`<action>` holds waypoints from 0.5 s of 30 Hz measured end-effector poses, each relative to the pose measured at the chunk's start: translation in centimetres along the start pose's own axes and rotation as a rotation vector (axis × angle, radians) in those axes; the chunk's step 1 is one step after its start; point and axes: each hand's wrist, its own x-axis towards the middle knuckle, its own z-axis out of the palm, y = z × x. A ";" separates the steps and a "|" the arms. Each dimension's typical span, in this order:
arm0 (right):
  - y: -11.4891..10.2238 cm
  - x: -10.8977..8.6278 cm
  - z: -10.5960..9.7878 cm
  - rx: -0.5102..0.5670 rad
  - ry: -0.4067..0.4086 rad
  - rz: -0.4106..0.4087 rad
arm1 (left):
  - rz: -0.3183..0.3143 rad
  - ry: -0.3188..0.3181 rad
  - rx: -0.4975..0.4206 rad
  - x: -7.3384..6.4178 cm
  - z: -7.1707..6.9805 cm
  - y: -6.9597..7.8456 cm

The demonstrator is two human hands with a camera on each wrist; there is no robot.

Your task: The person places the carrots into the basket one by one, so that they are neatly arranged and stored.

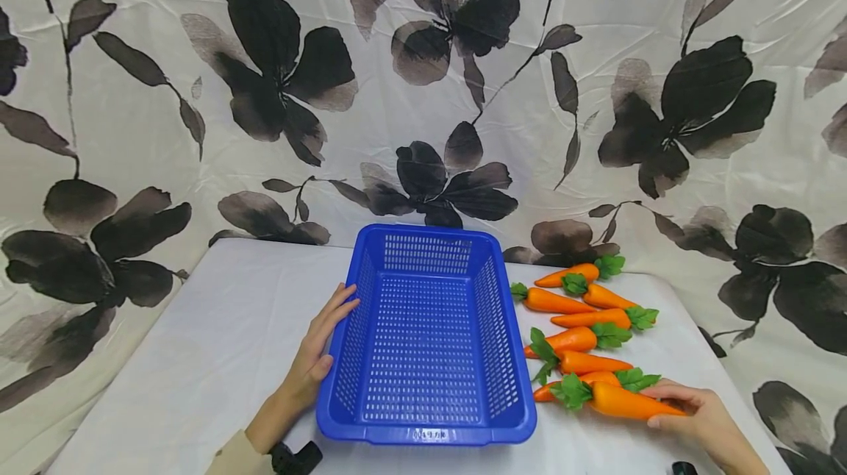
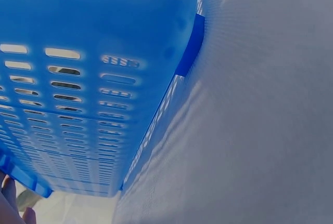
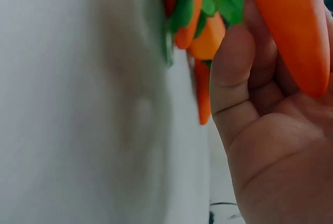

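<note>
A blue plastic basket (image 1: 423, 436) with slotted walls stands in the middle of the table, with nothing inside it. My left hand (image 1: 311, 357) rests against its left side, fingers fairly straight and fingertips at the rim. In the left wrist view, the basket's slotted wall (image 2: 78, 115) fills the left half, and a bit of the left hand (image 2: 9, 203) shows at the lower corner. On the right, my right hand (image 1: 695, 416) grips the nearest orange carrot (image 1: 629, 401) by its pointed end. That carrot (image 3: 296, 31) lies against the curled fingers in the right wrist view.
Several more carrots with green leafy tops, among them one at the back (image 1: 567, 276) and one mid-row (image 1: 595, 363), lie right of the basket, some overlapping. A white cloth covers the table (image 1: 218, 328). Behind hangs a flower-patterned sheet (image 1: 370, 107).
</note>
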 end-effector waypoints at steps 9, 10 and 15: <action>-3.1 1.4 -1.2 0.146 0.037 -0.315 | -0.011 0.000 0.023 -0.1 0.0 -0.2; -3.5 1.6 -1.3 0.149 0.037 -0.330 | -0.012 0.000 0.024 -0.1 0.0 -0.3; -6.0 2.7 -1.9 0.224 0.031 -0.371 | -0.026 -0.005 0.025 -0.1 0.0 -0.3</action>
